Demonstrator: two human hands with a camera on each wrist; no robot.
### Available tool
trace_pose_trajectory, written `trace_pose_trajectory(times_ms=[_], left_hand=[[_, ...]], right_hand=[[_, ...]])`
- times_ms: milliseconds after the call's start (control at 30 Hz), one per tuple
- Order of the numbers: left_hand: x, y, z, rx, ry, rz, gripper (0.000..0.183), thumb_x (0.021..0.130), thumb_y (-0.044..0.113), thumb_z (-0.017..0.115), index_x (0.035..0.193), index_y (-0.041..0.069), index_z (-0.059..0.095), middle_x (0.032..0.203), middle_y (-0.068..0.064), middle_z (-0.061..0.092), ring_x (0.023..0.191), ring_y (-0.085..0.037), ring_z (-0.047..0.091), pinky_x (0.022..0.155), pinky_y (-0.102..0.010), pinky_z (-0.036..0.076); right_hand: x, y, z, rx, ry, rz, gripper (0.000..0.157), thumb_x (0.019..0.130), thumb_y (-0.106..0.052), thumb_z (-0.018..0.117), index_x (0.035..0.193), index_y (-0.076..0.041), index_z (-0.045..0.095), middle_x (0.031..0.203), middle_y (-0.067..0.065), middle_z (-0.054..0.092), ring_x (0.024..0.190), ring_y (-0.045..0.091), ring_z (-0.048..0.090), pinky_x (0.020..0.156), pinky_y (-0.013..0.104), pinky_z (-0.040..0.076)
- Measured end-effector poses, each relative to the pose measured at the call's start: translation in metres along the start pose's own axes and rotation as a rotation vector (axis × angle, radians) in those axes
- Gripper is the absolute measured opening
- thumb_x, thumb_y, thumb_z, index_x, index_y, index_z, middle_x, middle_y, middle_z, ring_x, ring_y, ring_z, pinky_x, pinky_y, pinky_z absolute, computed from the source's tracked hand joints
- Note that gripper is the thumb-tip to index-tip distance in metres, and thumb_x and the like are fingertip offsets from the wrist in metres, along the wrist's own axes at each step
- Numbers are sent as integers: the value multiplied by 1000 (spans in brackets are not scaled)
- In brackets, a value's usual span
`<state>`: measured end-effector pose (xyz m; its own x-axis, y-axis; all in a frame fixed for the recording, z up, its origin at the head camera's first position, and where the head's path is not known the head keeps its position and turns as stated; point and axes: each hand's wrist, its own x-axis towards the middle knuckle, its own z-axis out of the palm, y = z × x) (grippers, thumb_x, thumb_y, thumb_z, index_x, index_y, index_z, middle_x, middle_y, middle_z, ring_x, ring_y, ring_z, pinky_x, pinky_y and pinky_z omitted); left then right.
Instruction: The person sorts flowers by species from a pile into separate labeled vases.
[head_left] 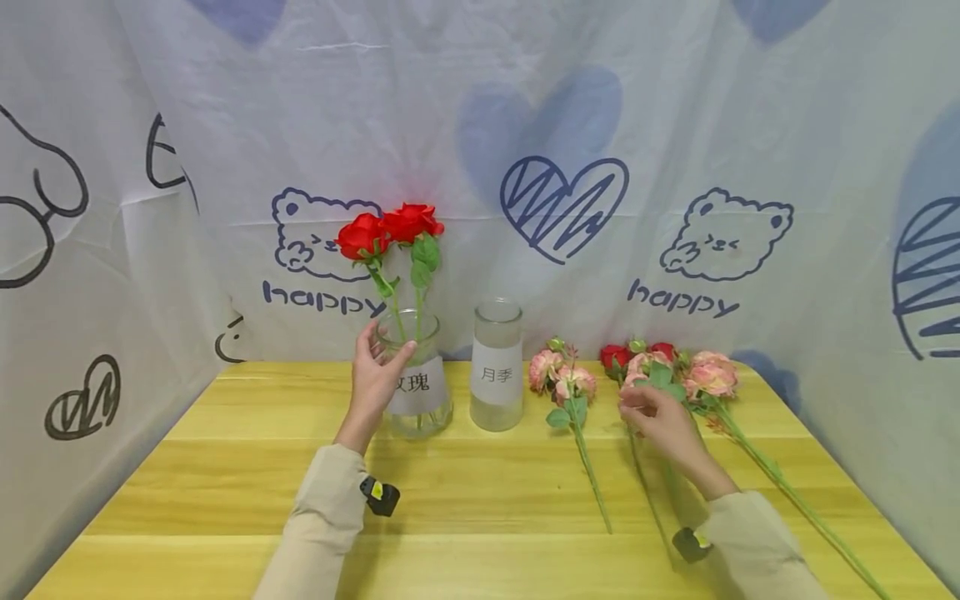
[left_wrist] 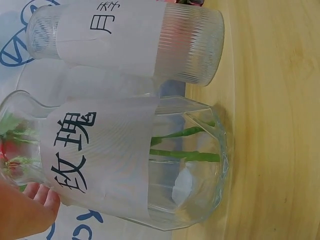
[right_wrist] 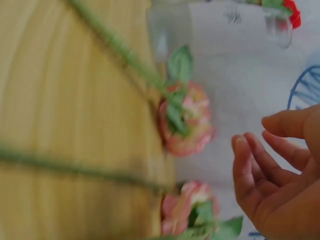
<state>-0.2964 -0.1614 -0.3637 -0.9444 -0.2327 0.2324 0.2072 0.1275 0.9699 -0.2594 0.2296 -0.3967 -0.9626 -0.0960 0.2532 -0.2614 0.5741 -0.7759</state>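
Observation:
My left hand (head_left: 375, 379) grips the neck of a wide glass vase (head_left: 422, 423), thumb at the front and fingers round the side. Two red roses (head_left: 412, 223) stand in it, their green stems (left_wrist: 185, 155) visible through the glass in the left wrist view. A white paper label (left_wrist: 105, 155) reads 玫瑰. My right hand (head_left: 667, 425) hovers over the flowers lying at the right, fingers loosely bent, with nothing between thumb and fingertips. Nearest below it are pink flowers (head_left: 712, 375) and red roses (head_left: 615, 357); the right wrist view shows another pink flower (right_wrist: 187, 120).
Right of the wide vase stands a narrower ribbed glass vase (head_left: 497, 412), labelled 月季, with no flowers in it. A pink-flowered stem (head_left: 592, 479) lies on the wooden table (head_left: 465, 533). Behind hangs a white cloth (head_left: 420, 108) with printed hearts and bears.

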Motion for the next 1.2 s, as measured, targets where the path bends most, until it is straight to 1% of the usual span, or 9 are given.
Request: trace_pose_trajectory(times_ms=[167, 233, 500, 667, 933, 1033, 1100, 1167, 1200], left_hand=[[0, -1, 1, 5, 0, -5, 84, 90, 26, 69, 153, 7, 17, 154, -18, 26, 138, -35, 28, 114, -43, 26], [0, -1, 1, 3, -2, -8, 84, 90, 26, 69, 153, 7, 17, 154, -17, 26, 138, -35, 28, 115, -43, 25], [-1, -1, 0, -3, 1, -9, 84, 90, 25, 68, 153, 6, 16, 154, -18, 25, 138, -36, 28, 114, -44, 26], [-1, 1, 0, -3, -6, -8, 84, 91, 25, 68, 153, 6, 16, 154, -17, 25, 138, -35, 27, 115, -44, 25], [0, 1, -1, -5, -11, -19, 83, 91, 24, 67, 153, 6, 15, 154, -17, 25, 138, -35, 27, 115, -44, 25], [-1, 2, -2, -4, -12, -17, 83, 91, 23, 67, 153, 5, 15, 154, -19, 24, 138, -37, 27, 115, -44, 25], [-1, 2, -2, -1, -14, -20, 83, 91, 23, 67, 153, 6, 15, 154, -20, 23, 138, -37, 27, 115, -44, 25], [-1, 2, -1, 2, -16, -24, 83, 91, 23, 67, 153, 6, 15, 154, -20, 23, 138, -37, 27, 115, -44, 25], [0, 2, -1, 3, -16, -27, 84, 91, 24, 67, 153, 6, 15, 155, -19, 23, 138, -36, 27, 115, -44, 25]], right_hand=[[-3, 24, -7, 14, -94, 28, 31, 96, -5, 58, 122, 12, 56, 107, 25, 62, 92, 34, 62, 65, 38, 58], [-5, 30, -8, 6, -117, 25, 31, 95, -3, 59, 121, 13, 56, 106, 25, 63, 90, 34, 63, 64, 36, 58], [-10, 41, -11, 82, -171, 45, 39, 91, 3, 60, 127, 15, 52, 102, 25, 63, 78, 25, 61, 56, 33, 55], [-11, 44, -7, 39, -168, 23, 32, 88, 5, 62, 116, 19, 55, 93, 20, 64, 76, 24, 62, 52, 33, 55], [-9, 44, -2, -84, -174, 44, 34, 84, 1, 69, 113, 16, 59, 92, 17, 66, 80, 26, 63, 53, 32, 57], [-7, 43, 1, -95, -177, 39, 36, 81, 3, 71, 110, 19, 59, 99, 26, 65, 75, 23, 63, 50, 32, 55], [-6, 42, 3, -83, -180, 45, 37, 77, 7, 72, 108, 22, 58, 116, 32, 59, 69, 21, 62, 47, 31, 54], [-6, 40, 5, -74, -187, 72, 40, 74, 10, 71, 108, 24, 56, 131, 33, 50, 62, 19, 60, 46, 31, 53], [-5, 40, 6, -74, -185, 91, 43, 72, 10, 71, 110, 24, 55, 133, 33, 47, 59, 17, 59, 46, 30, 52]])
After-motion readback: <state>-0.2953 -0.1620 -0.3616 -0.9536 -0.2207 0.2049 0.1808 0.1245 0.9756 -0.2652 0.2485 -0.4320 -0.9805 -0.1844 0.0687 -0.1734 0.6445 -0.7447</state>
